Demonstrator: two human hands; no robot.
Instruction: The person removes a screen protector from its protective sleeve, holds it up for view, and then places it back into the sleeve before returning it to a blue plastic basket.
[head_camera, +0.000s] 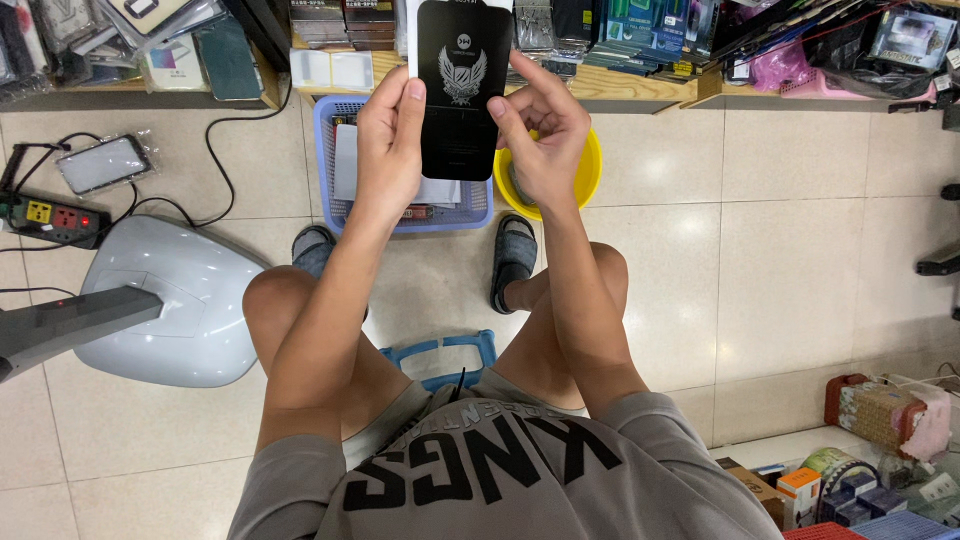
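Left hand (390, 150) grips the left edge of a black screen-protector sleeve (461, 95), held upright above the knees. Right hand (540, 135) pinches its right edge. Beyond, on the floor: blue basket (325, 160) left, yellow bowl (588, 175) right.

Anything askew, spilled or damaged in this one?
Nothing looks damaged or spilled. Both hands, left hand and right hand, hold the black package upright. One loose item: a bagged phone-sized pack lies on the floor tiles beside the power strip.
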